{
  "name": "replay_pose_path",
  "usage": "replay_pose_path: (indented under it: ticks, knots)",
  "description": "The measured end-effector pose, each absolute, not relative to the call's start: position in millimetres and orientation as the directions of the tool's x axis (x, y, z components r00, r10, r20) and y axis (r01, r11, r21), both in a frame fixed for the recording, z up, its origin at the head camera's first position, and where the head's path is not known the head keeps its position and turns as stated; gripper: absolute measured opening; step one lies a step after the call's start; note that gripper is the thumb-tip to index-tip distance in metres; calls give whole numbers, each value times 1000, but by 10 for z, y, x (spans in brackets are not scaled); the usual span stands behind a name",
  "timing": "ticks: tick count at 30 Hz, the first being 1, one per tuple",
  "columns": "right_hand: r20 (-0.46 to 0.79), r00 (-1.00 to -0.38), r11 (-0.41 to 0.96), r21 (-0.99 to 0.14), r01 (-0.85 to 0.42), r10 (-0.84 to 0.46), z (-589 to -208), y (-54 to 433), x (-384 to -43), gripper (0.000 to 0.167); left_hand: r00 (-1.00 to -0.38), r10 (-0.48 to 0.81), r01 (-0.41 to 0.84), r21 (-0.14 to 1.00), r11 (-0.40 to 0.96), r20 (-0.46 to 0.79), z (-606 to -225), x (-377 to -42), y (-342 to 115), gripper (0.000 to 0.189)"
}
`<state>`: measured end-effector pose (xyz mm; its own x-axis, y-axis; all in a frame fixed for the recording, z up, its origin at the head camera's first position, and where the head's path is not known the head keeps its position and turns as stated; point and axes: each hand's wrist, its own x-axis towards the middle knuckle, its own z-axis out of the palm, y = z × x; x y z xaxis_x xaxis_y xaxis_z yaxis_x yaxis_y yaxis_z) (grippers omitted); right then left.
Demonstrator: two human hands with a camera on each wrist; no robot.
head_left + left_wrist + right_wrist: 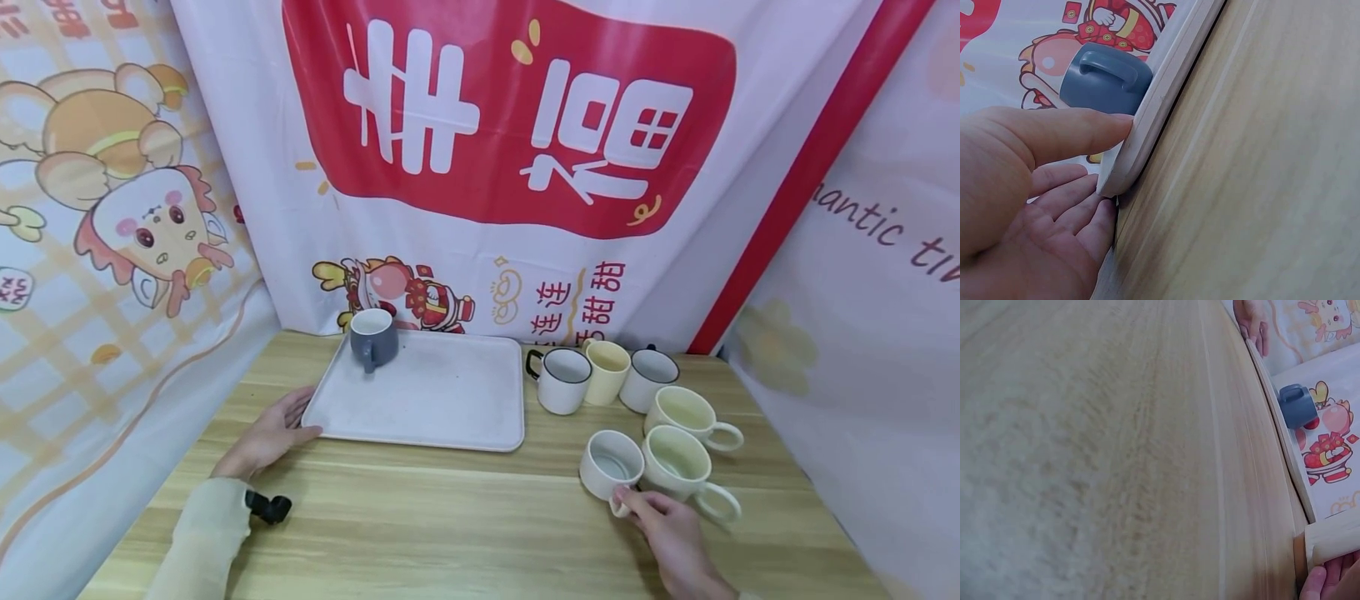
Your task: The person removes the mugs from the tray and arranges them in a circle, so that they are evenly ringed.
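At the left of the head view, my left hand [273,433] touches the front left corner of a white rectangular tray [442,417]. In the left wrist view its thumb lies against the tray's rim and the fingers stretch out, nearly straight. A dark grey-blue mug [375,340] stands upright in the tray's back left corner, handle toward me. On the right, my right hand [671,533] pinches the handle of a small white mug [603,475]. This mug looks upright; whether its base touches the table cannot be told. Just right of it stands a cream mug [675,462].
Behind that cream mug stands another cream mug [678,412]. Farther back are a white mug with a black rim [562,387], a yellow mug [606,375] and a second black-rimmed mug [648,383]. Printed cloths [510,167] hang around the wooden table [420,525].
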<state>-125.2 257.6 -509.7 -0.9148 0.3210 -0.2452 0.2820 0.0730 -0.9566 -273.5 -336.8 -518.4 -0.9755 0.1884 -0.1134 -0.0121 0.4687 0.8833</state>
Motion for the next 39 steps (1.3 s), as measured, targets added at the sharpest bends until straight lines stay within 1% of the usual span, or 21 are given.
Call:
replay_pose_path:
  ticks: [3, 6, 13, 22, 26, 30, 32, 35, 37, 39]
  knots:
    - [-255, -909, 113, -945, 306, 328, -5085, 2554, -1270, 30, -976, 190, -12, 888, 460, -111, -5177, -2728, -3360, 91]
    - [-252, -908, 132, -941, 311, 335, -5072, 2526, -1279, 32, -975, 195, -8, 892, 452, -107, -5177, -2720, -3358, 91]
    - [-242, -901, 126, -944, 304, 360, -5038, 2476, -1269, 30, -974, 191, -22, 895, 445, -119, -5177, -2713, -3365, 92]
    - [-232, -903, 141, -944, 299, 361, -5043, 2483, -1282, 32, -975, 185, -25, 889, 456, -122, -5163, -2714, -3348, 92]
    - [-219, -911, 177, -939, 294, 350, -5020, 2493, -1290, 34, -976, 182, -24, 888, 460, -121, -5164, -2703, -3345, 92]
    - [-177, -939, 316, -909, 271, 294, -4948, 2531, -1302, 37, -976, 182, -26, 888, 459, -123, -5168, -2697, -3351, 93]
    - [-145, -959, 431, -870, 240, 242, -4886, 2563, -1311, 35, -975, 181, -29, 889, 458, -125, -5168, -2695, -3357, 93]
    - [-127, -979, 604, -772, 199, 161, -4755, 2619, -1310, 31, -975, 177, -40, 888, 459, -135, -5163, -2696, -3361, 92]
    - [-110, -989, 712, -686, 148, 99, -4646, 2664, -1303, 28, -974, 175, -46, 886, 462, -142, -5157, -2700, -3361, 93]
    - [-96, -995, 784, -615, 87, 35, -4528, 2704, -1298, 26, -974, 176, -47, 886, 462, -143, -5149, -2701, -3356, 93]
